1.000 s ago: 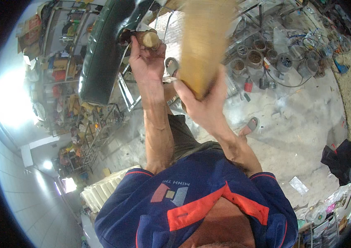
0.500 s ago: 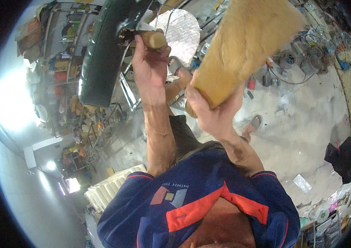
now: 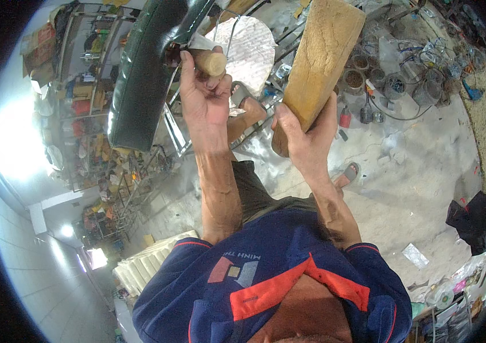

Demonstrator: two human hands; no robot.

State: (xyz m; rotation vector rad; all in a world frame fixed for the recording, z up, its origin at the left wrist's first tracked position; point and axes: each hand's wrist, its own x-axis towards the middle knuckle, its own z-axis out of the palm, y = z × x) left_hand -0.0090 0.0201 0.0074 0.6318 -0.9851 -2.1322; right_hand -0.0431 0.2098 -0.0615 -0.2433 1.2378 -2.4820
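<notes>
My left hand [image 3: 207,100] is closed around a wooden-handled tool [image 3: 213,64], its round butt facing right. The tool's other end meets the edge of a dark green padded seat or cushion [image 3: 137,94], where its tip is hidden. To the right, my right hand [image 3: 313,140] grips the narrow lower end of a thick wooden block mallet [image 3: 326,57]. The mallet's wide end points up and slightly right, apart from the tool handle.
Beyond my hands lies a round whitish disc [image 3: 249,51] beside a metal frame [image 3: 179,128]. Buckets and jars [image 3: 394,84] with small parts stand at the far right, near a red bottle [image 3: 345,116]. Cluttered shelves [image 3: 86,86] line the left; a black cloth [image 3: 476,223] lies right.
The mallet's wide end has swung left and looks smaller, and my right hand has shifted slightly right. My left hand and the tool have barely moved.
</notes>
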